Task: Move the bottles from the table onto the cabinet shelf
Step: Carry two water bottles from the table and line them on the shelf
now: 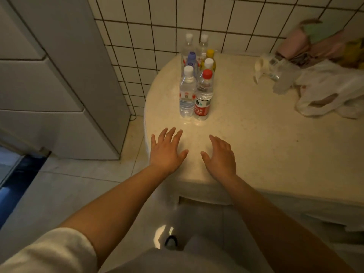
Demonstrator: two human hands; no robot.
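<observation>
Several plastic bottles stand upright in two rows on the cream table (256, 146), near its left end. Nearest me are a clear white-capped bottle (186, 91) and a red-capped bottle (203, 95) with a red label. Behind them stand a blue-capped bottle (192, 60), a white-capped bottle with yellow contents (209, 65), a yellow-capped bottle (210, 54) and two clear white-capped bottles (188, 45) against the wall. My left hand (166, 149) and my right hand (220, 154) lie flat on the table in front of the bottles, fingers spread, holding nothing.
A tall grey cabinet (59, 85) with closed fronts stands left of the table, across a narrow gap of floor. White plastic bags (331, 89), a clear container (283, 79) and bundled cloth (315, 40) crowd the table's far right. A tiled wall runs behind.
</observation>
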